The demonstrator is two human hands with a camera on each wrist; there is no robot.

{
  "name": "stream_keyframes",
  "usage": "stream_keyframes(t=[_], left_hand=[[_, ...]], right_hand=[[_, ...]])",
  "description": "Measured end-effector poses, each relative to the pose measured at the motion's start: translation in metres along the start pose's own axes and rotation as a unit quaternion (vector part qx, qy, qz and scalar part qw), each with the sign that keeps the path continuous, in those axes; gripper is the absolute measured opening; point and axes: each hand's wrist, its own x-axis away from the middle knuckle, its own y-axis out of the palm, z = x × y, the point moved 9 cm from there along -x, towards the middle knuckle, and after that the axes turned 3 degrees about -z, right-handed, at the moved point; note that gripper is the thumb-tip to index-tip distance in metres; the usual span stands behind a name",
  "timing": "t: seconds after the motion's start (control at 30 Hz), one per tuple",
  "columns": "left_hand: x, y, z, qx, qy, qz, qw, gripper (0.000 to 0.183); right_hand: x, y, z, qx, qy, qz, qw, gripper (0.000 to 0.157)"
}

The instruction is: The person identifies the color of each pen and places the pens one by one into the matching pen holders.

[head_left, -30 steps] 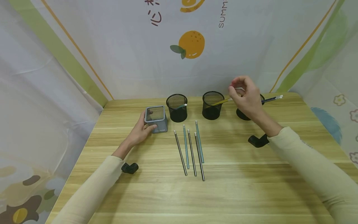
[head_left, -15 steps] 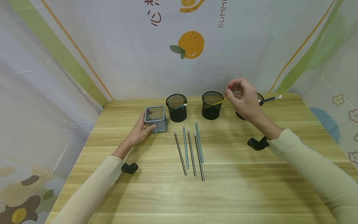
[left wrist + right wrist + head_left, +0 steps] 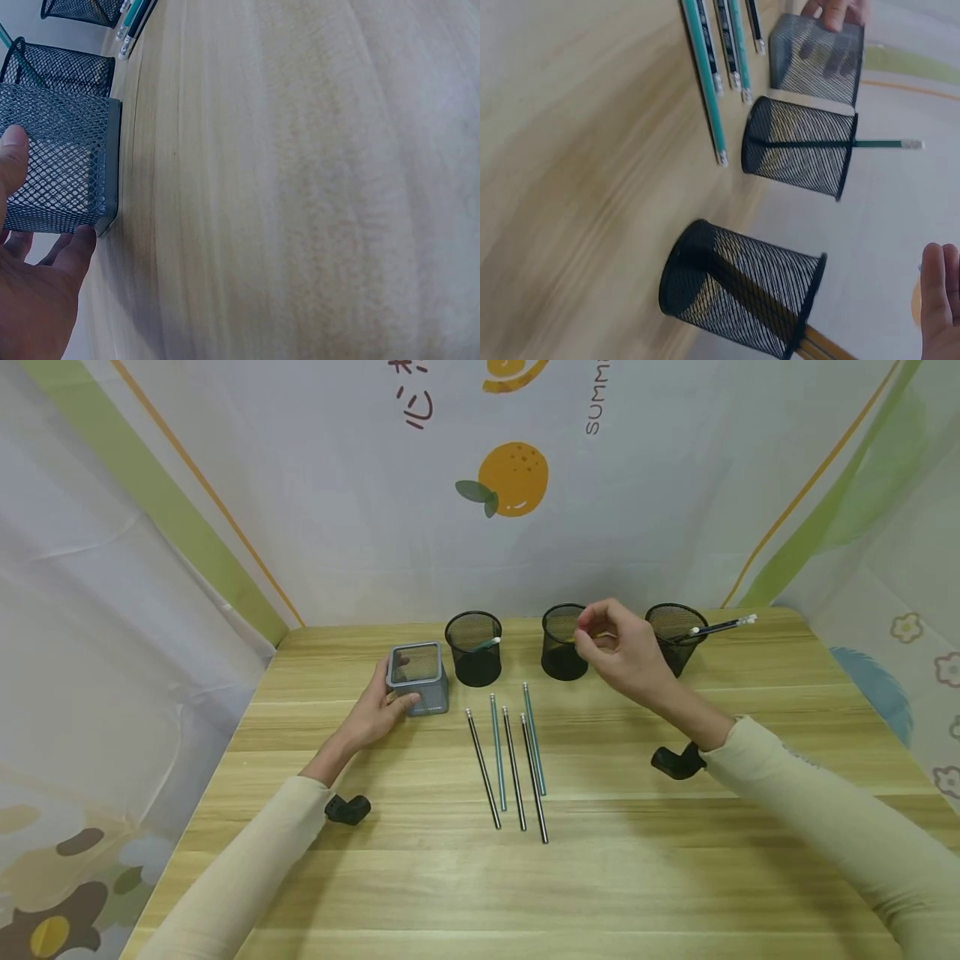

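Observation:
My left hand (image 3: 367, 718) grips a grey square mesh pen holder (image 3: 429, 696) standing at the back left, thumb on its near side; the left wrist view shows the fingers by its rim. My right hand (image 3: 626, 656) hovers just in front of the middle black mesh cup (image 3: 562, 665), fingers loosely bent, nothing visible in them. Yellow pencils (image 3: 823, 343) lean out of that cup in the right wrist view. A teal pencil (image 3: 885, 143) stands in the left round cup (image 3: 477, 671). Dark pencils (image 3: 723, 626) with white erasers lean out of the right cup (image 3: 678, 657).
Three black pencils (image 3: 483, 768) and two teal pencils (image 3: 498, 756) lie on the wooden table (image 3: 420, 893) before the cups, erasers pointing away. A printed cloth (image 3: 360, 552) hangs behind the table. Black wrist mounts (image 3: 348, 811) stick out from both sleeves.
My right hand has moved left and down, from beside the right cup to the front of the middle one, uncovering the right cup. The left hand and grey holder have stayed put.

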Motion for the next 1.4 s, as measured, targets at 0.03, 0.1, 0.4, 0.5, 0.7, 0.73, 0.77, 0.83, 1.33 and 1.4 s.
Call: stream_keyframes(t=[0.03, 0.1, 0.4, 0.5, 0.7, 0.73, 0.77, 0.83, 1.33, 1.4], left_hand=[[0.000, 0.000, 0.000, 0.001, 0.000, 0.000, 1.0000, 0.077], [0.000, 0.000, 0.001, 0.002, 0.000, -0.001, 1.0000, 0.077], [0.007, 0.003, 0.026, 0.002, -0.007, -0.009, 0.9999, 0.073], [0.008, 0.002, 0.030, 0.005, -0.006, -0.008, 0.9999, 0.072], [0.003, 0.002, 0.007, -0.002, -0.001, -0.005, 1.0000, 0.075], [0.002, 0.001, 0.004, -0.004, -0.002, -0.005, 1.0000, 0.075], [0.001, 0.001, 0.001, -0.007, -0.001, -0.004, 1.0000, 0.075], [0.000, 0.000, -0.001, -0.008, 0.000, -0.002, 1.0000, 0.074], [0.000, -0.001, -0.004, -0.013, -0.004, 0.000, 0.9999, 0.074], [-0.001, -0.001, -0.004, -0.015, -0.005, -0.001, 0.9999, 0.074]], right_hand=[[0.000, 0.003, 0.000, 0.004, 0.001, -0.007, 1.000, 0.016], [0.001, 0.010, 0.001, 0.012, 0.005, -0.025, 1.000, 0.015], [0.005, 0.043, 0.022, 0.084, 0.097, -0.100, 0.987, 0.015], [0.007, 0.056, 0.035, 0.099, 0.153, -0.132, 0.974, 0.017], [0.010, 0.081, 0.062, 0.126, 0.241, -0.195, 0.942, 0.020], [0.011, 0.085, 0.065, 0.135, 0.247, -0.205, 0.937, 0.019], [0.011, 0.089, 0.068, 0.139, 0.255, -0.215, 0.932, 0.020], [0.011, 0.096, 0.074, 0.148, 0.266, -0.228, 0.925, 0.029], [0.012, 0.120, 0.090, 0.182, 0.278, -0.276, 0.902, 0.052], [0.012, 0.120, 0.092, 0.186, 0.286, -0.276, 0.899, 0.050]])
